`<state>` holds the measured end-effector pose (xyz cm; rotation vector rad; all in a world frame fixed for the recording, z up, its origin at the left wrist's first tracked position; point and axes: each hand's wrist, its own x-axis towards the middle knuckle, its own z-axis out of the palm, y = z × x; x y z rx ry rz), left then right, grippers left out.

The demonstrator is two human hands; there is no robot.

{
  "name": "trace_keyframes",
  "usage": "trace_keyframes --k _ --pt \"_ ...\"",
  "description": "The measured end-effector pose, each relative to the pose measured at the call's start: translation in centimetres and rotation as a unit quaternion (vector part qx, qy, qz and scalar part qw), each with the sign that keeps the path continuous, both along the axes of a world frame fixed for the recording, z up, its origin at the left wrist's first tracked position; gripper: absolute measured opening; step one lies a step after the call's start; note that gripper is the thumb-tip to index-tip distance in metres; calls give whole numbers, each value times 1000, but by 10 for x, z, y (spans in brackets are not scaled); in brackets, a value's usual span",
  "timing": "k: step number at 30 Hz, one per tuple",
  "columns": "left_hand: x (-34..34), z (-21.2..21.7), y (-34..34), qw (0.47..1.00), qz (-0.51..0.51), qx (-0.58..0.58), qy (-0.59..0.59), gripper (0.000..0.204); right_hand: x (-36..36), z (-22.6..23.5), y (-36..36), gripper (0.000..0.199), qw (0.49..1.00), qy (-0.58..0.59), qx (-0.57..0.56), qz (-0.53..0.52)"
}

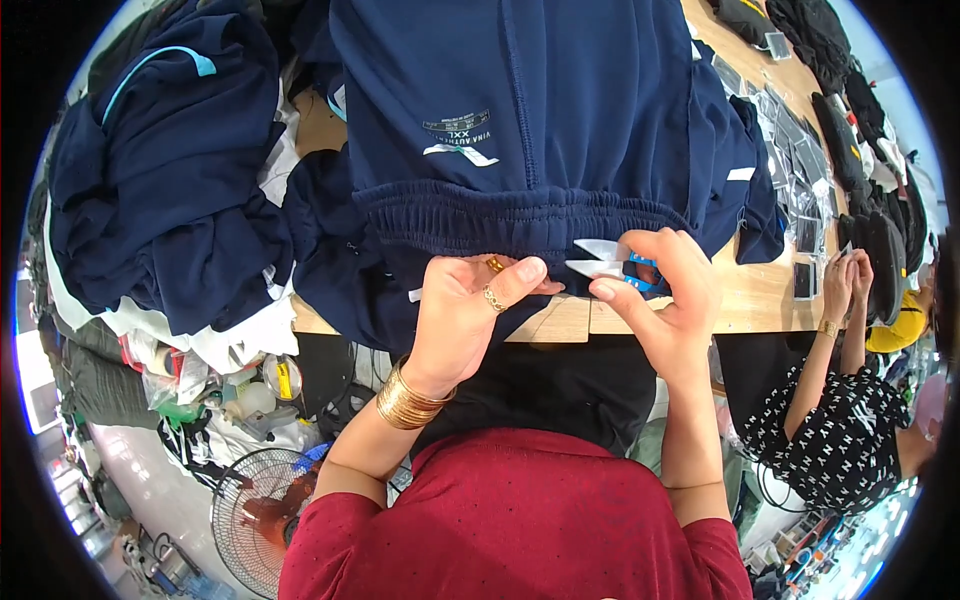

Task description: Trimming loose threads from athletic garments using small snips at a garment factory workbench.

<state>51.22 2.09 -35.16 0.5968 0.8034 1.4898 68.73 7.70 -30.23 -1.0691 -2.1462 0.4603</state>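
A navy garment [610,110] with a gathered elastic waistband [450,212] lies spread on the table before me, a centre seam running up from the band. My left hand [455,305], with gold rings and bangles, is closed on the waistband's near edge, thumb on top. In my right hand [670,300] is a pair of thread snips [600,258] with blue on the grips. Their pale blades are parted and point left, just over the waistband, near my left thumb. Whether a thread lies between the blades I cannot tell. A white label [460,154] shows inside the garment.
More navy garments [170,190] are heaped at the left on white cloth. Small clear packets [800,150] and dark garments cover the table's right side. At the far right another person [840,420] works with both hands. A standing fan [260,510] is on the floor at lower left.
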Motion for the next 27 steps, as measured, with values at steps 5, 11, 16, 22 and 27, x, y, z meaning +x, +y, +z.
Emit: trace_keyframes --k 5,11,16,22,27 --pt "-2 0 -2 999 -34 -1 24 21 -1 0 -1 32 1000 -4 12 3" --pt "-1 1 -1 999 -36 -12 20 23 1 -1 1 30 999 -13 45 22" --pt "0 1 0 999 -37 -13 19 24 -1 0 3 29 996 -28 80 28" --pt "-2 0 0 999 -38 -5 16 21 -3 -2 2 26 996 -24 87 14" --pt "-3 3 -3 998 7 32 50 19 1 1 -2 26 998 1 62 -15"
